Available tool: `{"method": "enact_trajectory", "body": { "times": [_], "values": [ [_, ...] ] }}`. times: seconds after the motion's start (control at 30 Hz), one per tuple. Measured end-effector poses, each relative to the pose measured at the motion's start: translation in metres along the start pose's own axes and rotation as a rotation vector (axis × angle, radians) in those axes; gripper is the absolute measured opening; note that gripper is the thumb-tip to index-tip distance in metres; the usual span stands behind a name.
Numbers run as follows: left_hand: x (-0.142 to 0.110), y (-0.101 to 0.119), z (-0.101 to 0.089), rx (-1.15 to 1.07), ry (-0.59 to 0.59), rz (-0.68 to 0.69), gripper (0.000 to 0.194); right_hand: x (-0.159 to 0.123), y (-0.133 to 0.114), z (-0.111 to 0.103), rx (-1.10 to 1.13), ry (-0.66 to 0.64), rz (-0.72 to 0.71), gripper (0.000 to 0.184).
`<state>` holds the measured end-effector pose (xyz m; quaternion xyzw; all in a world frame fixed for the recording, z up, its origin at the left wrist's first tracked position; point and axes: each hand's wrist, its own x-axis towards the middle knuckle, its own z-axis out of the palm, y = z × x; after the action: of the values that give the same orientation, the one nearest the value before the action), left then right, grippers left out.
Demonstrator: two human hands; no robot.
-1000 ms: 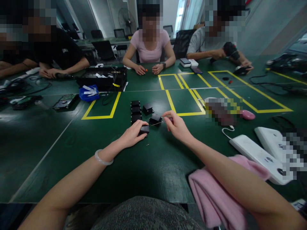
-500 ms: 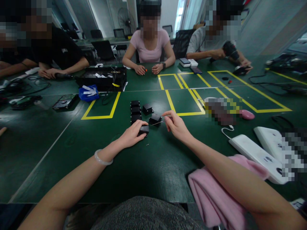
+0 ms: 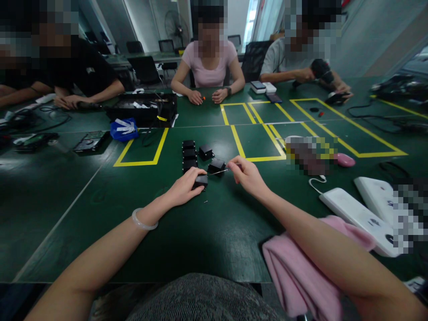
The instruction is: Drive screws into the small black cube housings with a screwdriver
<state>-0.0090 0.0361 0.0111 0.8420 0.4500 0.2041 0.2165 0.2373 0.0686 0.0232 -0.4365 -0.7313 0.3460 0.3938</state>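
My left hand (image 3: 187,185) is closed around a small black box (image 3: 201,180), which rests on the green table. In my right hand (image 3: 245,174) the fingers pinch a thin screwdriver (image 3: 218,172); its metal shaft points left and its tip meets the side of the held box. Just behind the shaft sits another black box (image 3: 216,166), with one more black box (image 3: 206,152) farther back. A column of several black boxes (image 3: 189,154) stands beyond my left fingers. One tiny screw (image 3: 205,202) lies on the table in front of the held box.
A pink cloth (image 3: 290,272) hangs over the table edge near my right forearm. White power strips (image 3: 357,218) and a pink mouse (image 3: 345,160) lie to the right. Left are a blue bundle (image 3: 123,129) and a black open case (image 3: 143,109). Several people sit around the table.
My right fingers have curled in and shifted slightly on the screwdriver handle, with the index finger now bent. My left hand and the box have stayed in place.
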Motion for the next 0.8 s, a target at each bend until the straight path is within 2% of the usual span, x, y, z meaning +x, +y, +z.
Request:
{"method": "enact_trajectory", "body": {
  "times": [0.07,0.2,0.8],
  "values": [
    [-0.0001,0.0001,-0.0002,-0.002,0.001,0.001,0.037,-0.0002,-0.0005,0.0002,-0.012,-0.003,0.013,0.023],
    [0.0001,-0.001,0.0003,-0.003,0.001,0.003,0.037,-0.0006,-0.001,0.001,0.036,-0.006,-0.01,0.014],
    [0.0004,-0.001,0.0009,0.002,0.009,0.004,0.038,-0.0007,-0.0003,0.0,0.018,-0.021,0.0,0.022]
  ]
}}
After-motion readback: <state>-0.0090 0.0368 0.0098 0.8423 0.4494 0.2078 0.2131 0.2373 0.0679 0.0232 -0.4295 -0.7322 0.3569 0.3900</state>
